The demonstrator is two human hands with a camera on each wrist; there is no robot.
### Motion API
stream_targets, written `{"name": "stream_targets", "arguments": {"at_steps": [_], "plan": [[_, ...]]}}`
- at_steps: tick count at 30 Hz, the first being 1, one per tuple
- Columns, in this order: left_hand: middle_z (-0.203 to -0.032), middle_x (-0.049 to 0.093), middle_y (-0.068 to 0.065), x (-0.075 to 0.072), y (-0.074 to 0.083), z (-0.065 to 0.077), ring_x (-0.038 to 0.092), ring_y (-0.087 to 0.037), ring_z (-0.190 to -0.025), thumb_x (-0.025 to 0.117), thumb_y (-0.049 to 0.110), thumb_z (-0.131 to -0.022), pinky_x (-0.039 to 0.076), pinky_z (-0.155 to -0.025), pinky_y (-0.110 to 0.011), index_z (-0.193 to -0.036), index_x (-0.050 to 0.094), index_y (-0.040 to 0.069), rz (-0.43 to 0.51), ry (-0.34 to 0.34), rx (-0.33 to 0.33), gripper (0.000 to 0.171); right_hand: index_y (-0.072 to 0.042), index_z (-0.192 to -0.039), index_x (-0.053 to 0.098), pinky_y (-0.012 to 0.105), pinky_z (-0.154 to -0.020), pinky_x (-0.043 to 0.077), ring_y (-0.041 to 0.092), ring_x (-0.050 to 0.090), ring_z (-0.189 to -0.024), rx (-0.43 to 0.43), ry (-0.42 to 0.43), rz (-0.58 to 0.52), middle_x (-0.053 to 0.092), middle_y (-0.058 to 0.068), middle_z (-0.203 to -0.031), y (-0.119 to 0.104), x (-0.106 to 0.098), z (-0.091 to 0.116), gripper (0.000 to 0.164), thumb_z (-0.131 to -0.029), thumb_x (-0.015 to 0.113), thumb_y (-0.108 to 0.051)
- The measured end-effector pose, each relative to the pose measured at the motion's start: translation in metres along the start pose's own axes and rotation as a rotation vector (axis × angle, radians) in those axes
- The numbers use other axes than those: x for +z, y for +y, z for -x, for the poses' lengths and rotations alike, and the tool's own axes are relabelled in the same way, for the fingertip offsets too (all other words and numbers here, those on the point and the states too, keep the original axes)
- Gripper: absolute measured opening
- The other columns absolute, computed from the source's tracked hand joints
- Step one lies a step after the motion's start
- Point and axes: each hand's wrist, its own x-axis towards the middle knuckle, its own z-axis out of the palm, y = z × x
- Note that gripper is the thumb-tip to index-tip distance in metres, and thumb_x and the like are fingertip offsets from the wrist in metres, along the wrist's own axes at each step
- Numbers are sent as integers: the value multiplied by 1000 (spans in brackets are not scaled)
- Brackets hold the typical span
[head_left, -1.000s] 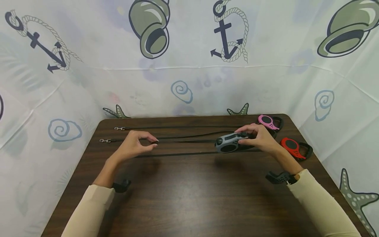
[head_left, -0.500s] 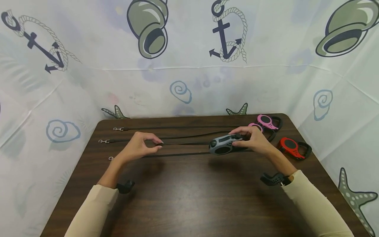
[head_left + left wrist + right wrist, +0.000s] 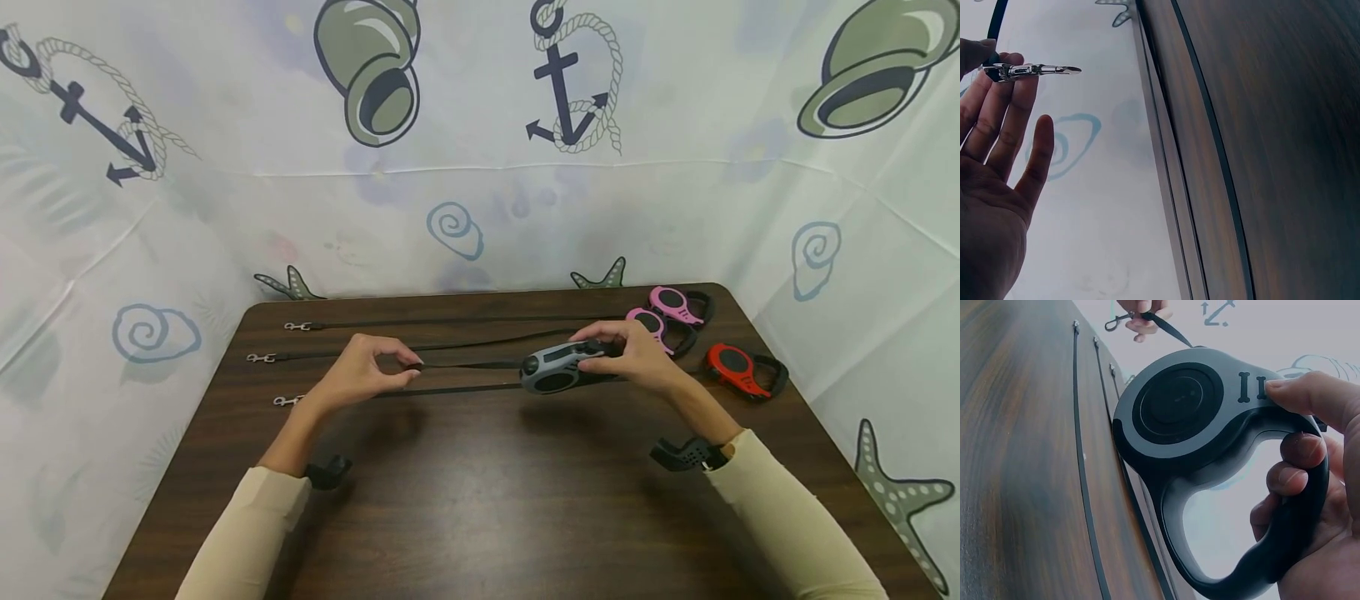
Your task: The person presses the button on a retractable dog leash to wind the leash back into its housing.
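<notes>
My right hand (image 3: 637, 354) grips a grey and black retractable dog leash (image 3: 552, 369), held above the table. In the right wrist view, its thumb lies on the grey casing (image 3: 1235, 365) while the fingers curl round the black loop handle (image 3: 1297, 528). A short black strap (image 3: 472, 365) runs out from the casing to my left hand (image 3: 367, 371). There the thumb and fingers pinch the strap's end, and a metal snap clip (image 3: 1029, 72) juts out past them in the left wrist view. The other left fingers are extended.
Two pink leashes (image 3: 671, 302) and a red leash (image 3: 738, 371) lie at the right of the brown table (image 3: 480, 500). Their black straps (image 3: 450, 322) stretch left across the back, ending in metal clips (image 3: 261, 357). A printed white cloth (image 3: 487, 208) hangs behind.
My hands have come closer together, the left moving right and the right moving left with the grey leash. The strap between them is shorter. The near metal clip on the table has come into view.
</notes>
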Motion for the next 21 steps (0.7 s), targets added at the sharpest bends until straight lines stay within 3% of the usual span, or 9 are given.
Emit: {"name": "stream_targets", "arguments": {"at_steps": [6, 15, 21], "plan": [[-87, 77, 8, 6, 1, -4, 72, -11, -84, 85, 8, -88, 58, -80, -51, -98, 83, 16, 24, 1, 11, 13, -6, -122, 76, 31, -75, 57, 23, 69, -86, -14, -5, -11, 78, 8, -108, 0, 4, -1, 35, -88, 82, -3], [-88, 78, 9, 16, 3, -6, 73, -10, -84, 85, 7, -87, 57, -81, -34, -98, 83, 17, 46, -21, 22, 15, -9, -122, 77, 32, -76, 57, 26, 67, -88, 5, 0, 0, 76, 9, -109, 0, 11, -2, 34, -89, 83, -7], [-88, 78, 11, 21, 5, -11, 73, -9, -84, 85, 7, -87, 59, -80, -36, -99, 83, 18, 55, -37, 27, 16, -10, -123, 76, 33, -76, 56, 29, 66, -90, 11, -5, -3, 75, 9, -111, -4, 14, -4, 34, -89, 83, -8]]}}
